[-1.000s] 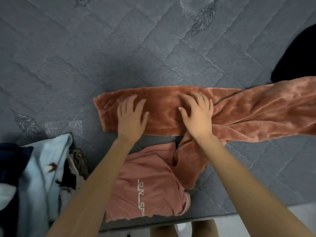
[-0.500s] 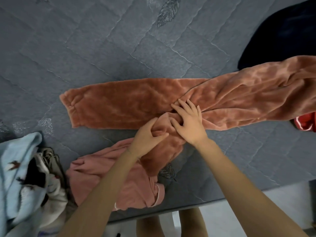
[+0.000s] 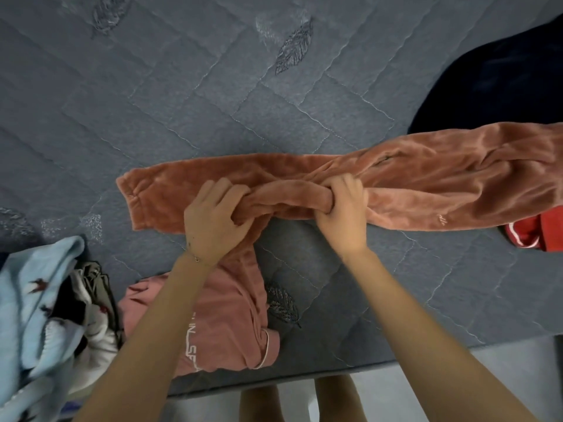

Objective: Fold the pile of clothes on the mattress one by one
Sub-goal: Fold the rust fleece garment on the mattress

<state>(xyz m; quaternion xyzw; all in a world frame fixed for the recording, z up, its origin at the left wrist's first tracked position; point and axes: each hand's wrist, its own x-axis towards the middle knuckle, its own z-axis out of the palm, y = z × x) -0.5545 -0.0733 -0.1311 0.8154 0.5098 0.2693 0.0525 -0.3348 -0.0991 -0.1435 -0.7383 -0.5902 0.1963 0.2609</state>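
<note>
Rust-orange velvet trousers [image 3: 426, 175] lie stretched left to right across the grey quilted mattress [image 3: 182, 95]. One leg lies flat with its cuff at the left. The second leg is bunched into a roll on top of it. My left hand [image 3: 213, 220] grips the left end of that roll. My right hand [image 3: 342, 208] grips the roll's right end, fingers curled around the fabric. A pile of unfolded clothes [image 3: 39, 315], light blue, white and dark, sits at the lower left.
A pink T-shirt [image 3: 228, 318] with white lettering lies near the mattress's front edge, under my left forearm. A dark navy garment [image 3: 499, 80] lies at the upper right and a red garment [image 3: 533, 236] at the right edge. The floor and my legs show below.
Both hands went from pressing flat on the trousers to gripping the loose second leg. That leg has been lifted from beside the pink T-shirt up onto the flat leg.
</note>
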